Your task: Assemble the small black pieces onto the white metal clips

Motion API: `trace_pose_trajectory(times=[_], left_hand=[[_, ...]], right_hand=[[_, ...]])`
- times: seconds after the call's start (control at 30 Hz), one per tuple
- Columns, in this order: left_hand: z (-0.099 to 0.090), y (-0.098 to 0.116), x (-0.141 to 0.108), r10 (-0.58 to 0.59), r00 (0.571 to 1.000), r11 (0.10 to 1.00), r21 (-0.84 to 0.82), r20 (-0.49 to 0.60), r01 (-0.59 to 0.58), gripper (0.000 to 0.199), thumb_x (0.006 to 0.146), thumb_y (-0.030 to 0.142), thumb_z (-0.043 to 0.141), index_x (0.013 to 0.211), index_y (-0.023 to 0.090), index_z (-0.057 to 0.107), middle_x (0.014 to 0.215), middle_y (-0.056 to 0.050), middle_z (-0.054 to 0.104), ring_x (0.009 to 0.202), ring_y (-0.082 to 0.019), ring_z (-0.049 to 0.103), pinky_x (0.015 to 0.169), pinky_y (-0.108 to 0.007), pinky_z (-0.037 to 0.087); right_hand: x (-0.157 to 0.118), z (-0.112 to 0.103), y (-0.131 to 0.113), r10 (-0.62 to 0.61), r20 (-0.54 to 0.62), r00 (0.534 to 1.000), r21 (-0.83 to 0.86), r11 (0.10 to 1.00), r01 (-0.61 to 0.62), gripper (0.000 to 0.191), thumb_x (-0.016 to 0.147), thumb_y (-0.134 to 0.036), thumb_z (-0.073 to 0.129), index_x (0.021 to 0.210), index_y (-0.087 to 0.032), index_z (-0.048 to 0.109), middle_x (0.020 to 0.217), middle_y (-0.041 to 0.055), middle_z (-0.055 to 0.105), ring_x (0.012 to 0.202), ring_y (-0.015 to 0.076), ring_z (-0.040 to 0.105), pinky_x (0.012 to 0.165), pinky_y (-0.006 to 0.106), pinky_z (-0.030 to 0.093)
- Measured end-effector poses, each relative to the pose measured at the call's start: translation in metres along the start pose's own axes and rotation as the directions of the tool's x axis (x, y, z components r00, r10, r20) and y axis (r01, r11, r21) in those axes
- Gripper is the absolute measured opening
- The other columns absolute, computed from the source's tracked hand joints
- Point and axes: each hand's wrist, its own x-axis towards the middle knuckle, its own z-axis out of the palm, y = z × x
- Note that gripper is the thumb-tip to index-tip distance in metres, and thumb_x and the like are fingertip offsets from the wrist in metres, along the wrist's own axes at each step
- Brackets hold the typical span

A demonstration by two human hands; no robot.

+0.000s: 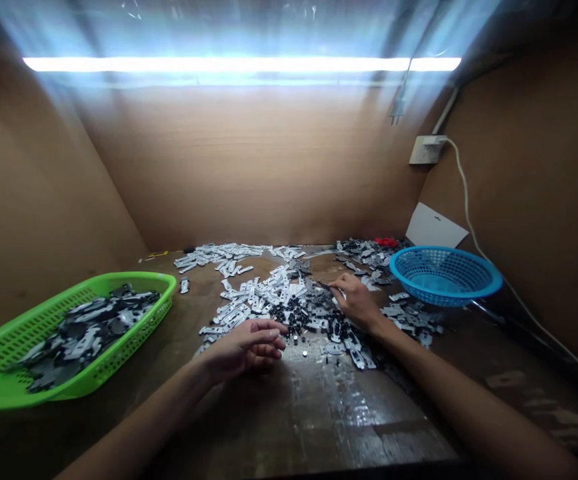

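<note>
Flat metal pieces with holes lie in a loose pile across the middle of the table. Small black parts are heaped at the pile's near side. Over the pile's right part, my right hand pinches a dark flat metal piece between thumb and fingers. My left hand rests just in front of the pile, palm turned inward, its fingers loosely curled and apart with nothing seen in them. A few small round parts lie to the right of its fingertips.
At the left stands a green basket with many metal pieces in it. A blue basket sits at the right, near a white card and a red item. A white cable runs down the right wall from a socket.
</note>
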Motion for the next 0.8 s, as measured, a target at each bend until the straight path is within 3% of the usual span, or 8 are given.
trace_pose_trajectory(times=[0.07,0.17,0.23,0.3,0.47,0.6,0.7,0.8], left_hand=[[0.0,-0.01,0.005,0.072,0.996,0.997,0.003,-0.056,-0.072,0.031,0.071,0.032,0.068,0.096,0.016,0.057,0.079,-0.003,0.06,0.066,-0.01,0.06,0.058,-0.019,0.046],[0.0,-0.017,0.008,0.205,0.969,0.974,0.123,-0.134,-0.189,0.03,0.072,0.034,0.066,0.095,0.017,0.057,0.077,-0.002,0.058,0.067,-0.012,0.06,0.056,-0.02,0.046],[0.002,-0.02,0.009,0.24,0.961,0.955,0.21,-0.137,-0.208,0.032,0.071,0.035,0.067,0.095,0.017,0.057,0.079,-0.003,0.059,0.07,-0.014,0.061,0.057,-0.022,0.048],[0.004,-0.023,0.01,0.252,0.96,0.944,0.25,-0.119,-0.217,0.031,0.07,0.035,0.068,0.092,0.016,0.057,0.079,-0.004,0.06,0.071,-0.016,0.062,0.057,-0.023,0.049],[0.005,-0.03,0.014,0.282,0.953,0.93,0.276,-0.11,-0.243,0.024,0.074,0.035,0.064,0.075,0.014,0.054,0.067,-0.003,0.06,0.065,-0.015,0.061,0.055,-0.022,0.048],[-0.002,-0.027,0.015,0.232,0.951,0.967,0.151,-0.206,-0.204,0.02,0.075,0.033,0.061,0.076,0.015,0.051,0.073,-0.003,0.061,0.068,-0.015,0.062,0.054,-0.022,0.049],[-0.007,-0.025,0.014,0.19,0.956,0.981,0.018,-0.223,-0.191,0.016,0.077,0.031,0.057,0.078,0.016,0.05,0.08,-0.005,0.062,0.07,-0.014,0.062,0.056,-0.021,0.048],[-0.007,-0.024,0.014,0.159,0.966,0.982,-0.068,-0.202,-0.176,0.015,0.078,0.029,0.057,0.079,0.016,0.05,0.078,-0.005,0.062,0.067,-0.012,0.061,0.057,-0.021,0.047]], right_hand=[[-0.002,0.001,-0.01,0.08,0.008,0.997,0.206,0.975,-0.08,0.019,0.083,-0.028,0.05,0.092,-0.017,0.063,0.086,0.006,0.062,0.08,0.0184,0.057,0.074,0.032,0.044],[-0.01,0.009,-0.032,0.16,0.18,0.971,0.507,0.831,-0.231,0.017,0.078,-0.032,0.055,0.086,-0.017,0.057,0.073,0.0017,0.062,0.064,0.0161,0.059,0.06,0.029,0.046],[-0.018,0.016,-0.049,0.141,0.282,0.949,0.617,0.731,-0.292,0.014,0.076,-0.03,0.057,0.08,-0.018,0.053,0.068,0.0001,0.061,0.061,0.0151,0.059,0.058,0.027,0.046],[-0.026,0.023,-0.065,0.1,0.344,0.933,0.641,0.702,-0.312,0.012,0.076,-0.028,0.058,0.078,-0.018,0.053,0.068,-0.0004,0.061,0.062,0.0142,0.058,0.057,0.025,0.044],[-0.033,0.027,-0.081,0.003,0.32,0.947,0.47,0.868,-0.161,0.01,0.078,-0.026,0.058,0.073,-0.018,0.056,0.069,-0.0004,0.059,0.065,0.0132,0.054,0.06,0.024,0.042],[-0.027,0.02,-0.069,-0.166,0.297,0.94,0.255,0.963,0.089,0.013,0.08,-0.021,0.055,0.092,-0.02,0.062,0.088,0.0046,0.062,0.084,0.0187,0.054,0.075,0.031,0.042],[-0.023,0.018,-0.057,-0.289,0.328,0.899,0.103,0.957,0.27,0.022,0.083,-0.016,0.05,0.099,-0.023,0.064,0.096,0.0066,0.061,0.093,0.0214,0.05,0.078,0.034,0.041],[-0.021,0.022,-0.051,-0.384,0.407,0.829,0.019,0.911,0.412,0.029,0.084,-0.013,0.047,0.105,-0.026,0.063,0.1,0.0064,0.061,0.093,0.0214,0.048,0.076,0.033,0.041]])
